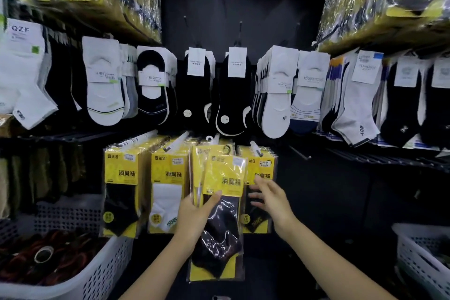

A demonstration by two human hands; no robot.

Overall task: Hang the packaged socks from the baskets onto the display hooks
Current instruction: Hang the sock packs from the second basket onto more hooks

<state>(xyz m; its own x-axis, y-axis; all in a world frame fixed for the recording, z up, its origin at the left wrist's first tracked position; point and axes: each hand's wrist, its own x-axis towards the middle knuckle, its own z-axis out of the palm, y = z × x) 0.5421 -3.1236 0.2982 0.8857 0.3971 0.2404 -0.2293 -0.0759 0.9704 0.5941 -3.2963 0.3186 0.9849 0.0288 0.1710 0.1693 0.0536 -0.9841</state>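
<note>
Head: left hand [194, 214] around sock pack [220, 226]

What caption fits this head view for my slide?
Left hand holds a yellow-carded sock pack at the display hooks; right hand hovers open beside it.

Single head-worn wide-angle view: camera close in front of the display hooks [255, 146], facing them head-on, tilted slightly down, lens distortion bowing the edges around them.
</note>
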